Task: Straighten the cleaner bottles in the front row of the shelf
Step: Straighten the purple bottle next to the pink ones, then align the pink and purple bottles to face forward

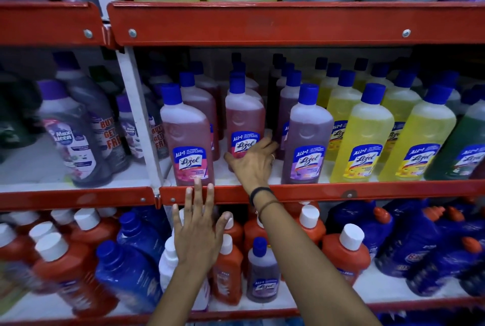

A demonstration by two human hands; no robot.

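Note:
The middle shelf holds Lizol cleaner bottles with blue caps. A pink bottle (190, 139) stands at the front left, tilted slightly. A second pink bottle (244, 121) sits further back, and my right hand (253, 164) is wrapped around its lower part. To its right stand a purple bottle (307, 139) and two yellow bottles (362, 139) (422, 139) at the front edge. My left hand (198, 223) is spread open in front of the red shelf lip (315, 191), fingertips just below the front pink bottle, holding nothing.
A white upright post (139, 121) divides this bay from grey Max Kleen bottles (73, 136) on the left. Large yellow and green cleaner jugs stand on the shelf above. Below are several red, blue and small purple bottles (262, 273). A green bottle (462, 147) stands far right.

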